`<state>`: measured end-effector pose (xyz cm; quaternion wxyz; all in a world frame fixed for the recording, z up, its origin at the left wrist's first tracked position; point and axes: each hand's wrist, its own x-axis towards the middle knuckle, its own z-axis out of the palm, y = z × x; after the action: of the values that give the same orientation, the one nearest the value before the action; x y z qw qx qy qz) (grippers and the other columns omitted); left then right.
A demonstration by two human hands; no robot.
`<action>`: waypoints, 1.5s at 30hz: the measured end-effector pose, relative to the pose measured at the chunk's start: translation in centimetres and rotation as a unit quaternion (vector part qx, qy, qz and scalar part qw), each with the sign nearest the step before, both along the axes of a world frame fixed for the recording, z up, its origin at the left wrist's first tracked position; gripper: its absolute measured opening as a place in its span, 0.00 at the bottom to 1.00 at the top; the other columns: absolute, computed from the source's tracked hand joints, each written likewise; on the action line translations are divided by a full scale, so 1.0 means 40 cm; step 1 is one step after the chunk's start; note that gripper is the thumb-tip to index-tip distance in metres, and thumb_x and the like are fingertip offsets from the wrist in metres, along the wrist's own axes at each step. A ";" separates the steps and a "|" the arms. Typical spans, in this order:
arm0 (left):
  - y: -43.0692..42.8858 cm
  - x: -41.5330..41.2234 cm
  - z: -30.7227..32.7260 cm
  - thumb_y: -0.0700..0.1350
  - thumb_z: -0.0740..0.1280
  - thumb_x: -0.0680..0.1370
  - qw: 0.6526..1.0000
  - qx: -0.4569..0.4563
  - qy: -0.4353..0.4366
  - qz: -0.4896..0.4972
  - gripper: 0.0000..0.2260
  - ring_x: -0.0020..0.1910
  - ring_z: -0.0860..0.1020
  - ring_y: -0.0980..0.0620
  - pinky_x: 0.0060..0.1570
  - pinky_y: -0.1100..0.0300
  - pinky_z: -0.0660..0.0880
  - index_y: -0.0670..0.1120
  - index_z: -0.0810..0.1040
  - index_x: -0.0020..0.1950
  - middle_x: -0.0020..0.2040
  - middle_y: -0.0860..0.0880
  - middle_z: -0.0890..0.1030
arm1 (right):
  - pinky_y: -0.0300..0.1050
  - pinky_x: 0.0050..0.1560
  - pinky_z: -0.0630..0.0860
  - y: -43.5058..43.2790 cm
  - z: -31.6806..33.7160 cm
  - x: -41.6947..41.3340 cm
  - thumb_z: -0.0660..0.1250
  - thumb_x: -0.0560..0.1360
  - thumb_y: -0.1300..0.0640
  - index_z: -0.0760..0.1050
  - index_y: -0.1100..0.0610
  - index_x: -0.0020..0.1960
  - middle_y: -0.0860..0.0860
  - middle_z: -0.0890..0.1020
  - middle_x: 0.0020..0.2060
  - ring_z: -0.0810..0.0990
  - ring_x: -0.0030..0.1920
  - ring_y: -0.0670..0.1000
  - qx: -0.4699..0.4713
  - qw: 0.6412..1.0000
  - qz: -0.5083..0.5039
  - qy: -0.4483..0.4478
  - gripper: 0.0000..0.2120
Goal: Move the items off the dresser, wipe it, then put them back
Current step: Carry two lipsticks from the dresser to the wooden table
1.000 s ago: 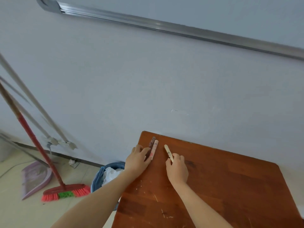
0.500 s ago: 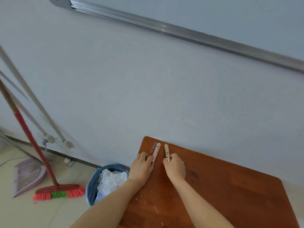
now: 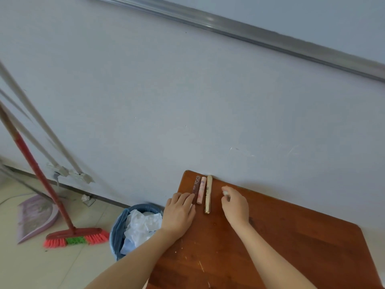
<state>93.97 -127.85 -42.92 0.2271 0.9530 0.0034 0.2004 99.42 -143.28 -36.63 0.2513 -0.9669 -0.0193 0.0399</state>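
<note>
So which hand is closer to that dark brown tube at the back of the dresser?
Left. The left hand has its fingertips at the near end of the dark brown tube; the right hand sits off to the right, beyond the pink tube and cream tube.

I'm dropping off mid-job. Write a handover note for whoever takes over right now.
Left hand: open, flat on the dresser, fingertips against the dark brown tube.
Right hand: fingers curled round a small white wad, just right of the tubes.
Items: dark brown tube, pink tube and cream tube lie side by side at the dresser's far left corner.
Left: white specks show on the near wood; whether wiping is finished is unclear.
</note>
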 end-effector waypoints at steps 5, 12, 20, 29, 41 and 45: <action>0.002 -0.003 -0.002 0.50 0.57 0.71 1.000 0.003 0.012 -0.004 0.17 0.49 0.69 0.55 0.40 0.58 0.77 0.46 0.82 0.49 0.46 0.52 0.83 | 0.52 0.59 0.69 0.034 0.002 0.001 0.62 0.74 0.63 0.74 0.59 0.62 0.53 0.77 0.58 0.73 0.62 0.56 -0.110 0.981 0.139 -0.077 0.16; 0.007 -0.007 0.011 0.52 0.57 0.71 0.999 0.009 0.047 -0.014 0.17 0.47 0.78 0.53 0.40 0.59 0.77 0.49 0.82 0.48 0.46 0.54 0.83 | 0.45 0.65 0.59 0.064 0.000 -0.001 0.55 0.77 0.62 0.68 0.56 0.65 0.49 0.68 0.66 0.64 0.67 0.50 -0.084 0.989 0.120 0.009 0.17; 0.013 -0.009 0.026 0.53 0.56 0.71 0.997 0.001 0.069 -0.022 0.17 0.44 0.81 0.53 0.38 0.59 0.77 0.49 0.81 0.49 0.46 0.55 0.83 | 0.46 0.67 0.60 0.020 0.006 -0.032 0.56 0.77 0.60 0.61 0.53 0.70 0.49 0.66 0.69 0.61 0.70 0.50 -0.100 0.988 0.118 0.011 0.21; 0.047 -0.043 0.078 0.55 0.55 0.72 0.992 0.041 0.114 -0.046 0.20 0.53 0.76 0.53 0.45 0.58 0.77 0.49 0.80 0.54 0.52 0.53 0.82 | 0.48 0.72 0.51 -0.069 0.031 -0.104 0.53 0.79 0.47 0.58 0.50 0.72 0.49 0.58 0.74 0.51 0.74 0.49 -0.189 0.969 0.157 -0.002 0.23; 0.059 -0.101 0.151 0.57 0.49 0.74 0.976 0.091 0.166 -0.105 0.26 0.63 0.74 0.49 0.58 0.51 0.73 0.48 0.75 0.63 0.63 0.52 0.76 | 0.49 0.49 0.78 -0.078 0.056 -0.196 0.54 0.68 0.41 0.81 0.47 0.48 0.49 0.83 0.51 0.81 0.55 0.52 -0.252 0.962 0.096 -0.044 0.21; 0.065 -0.086 0.160 0.55 0.54 0.72 0.968 0.133 0.107 -0.186 0.22 0.56 0.78 0.50 0.47 0.53 0.78 0.47 0.80 0.55 0.55 0.51 0.81 | 0.52 0.53 0.77 -0.089 0.062 -0.281 0.61 0.67 0.42 0.80 0.49 0.52 0.52 0.81 0.55 0.78 0.59 0.54 -0.256 0.966 0.028 -0.013 0.20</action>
<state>90.52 -125.26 -36.52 0.1298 0.9745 -0.1759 0.0498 88.17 -146.84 -34.15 -0.0061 -0.9985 -0.0387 0.0382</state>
